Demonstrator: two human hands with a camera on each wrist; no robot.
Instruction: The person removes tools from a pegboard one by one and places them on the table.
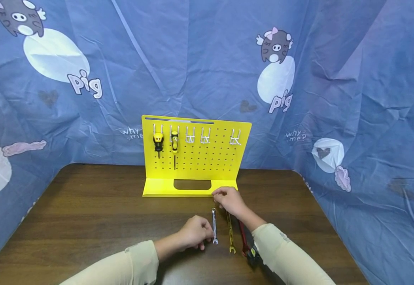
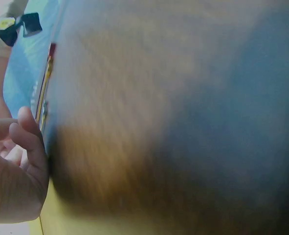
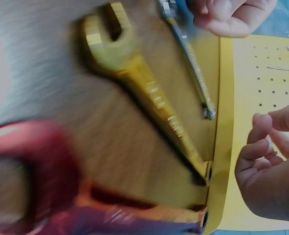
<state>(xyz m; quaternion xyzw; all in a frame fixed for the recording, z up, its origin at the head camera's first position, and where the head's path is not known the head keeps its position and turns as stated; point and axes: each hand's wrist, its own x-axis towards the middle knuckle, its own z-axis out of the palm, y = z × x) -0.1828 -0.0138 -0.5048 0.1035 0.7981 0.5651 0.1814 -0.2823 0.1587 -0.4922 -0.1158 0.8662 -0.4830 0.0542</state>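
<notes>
Dark brown wood-grain tabletop (image 1: pixel 86 213) supports three wrenches, laid side by side, apart, with open ends toward the person and ring ends toward the pegboard. Nearest the right sleeve (image 1: pixel 281 253) lies the red wrench (image 1: pixel 242 236), partly hidden by the right arm; its open end is broad, and the shaft shows orange highlights in the right wrist view. Next is the gold wrench (image 1: pixel 230 231), bright yellow metal with raised lettering along the shaft. Third is the silver wrench (image 1: pixel 214 225), the slimmest, polished, with a small ring end.

Left hand (image 1: pixel 195 232) is loosely curled, gripping nothing visible, just beside the silver wrench; whether it touches cannot be told. Right hand (image 1: pixel 229 201) is loosely bent above the ring ends, near the pegboard base, holding nothing visible.

Beyond stands the yellow pegboard (image 1: pixel 196 166). Two yellow-and-black screwdrivers (image 1: pixel 158 141) hang shaft-down at left; three metal hooks (image 1: pixel 205 136) follow rightward. Blue pig-print cloth (image 1: pixel 207 59) forms the background.
</notes>
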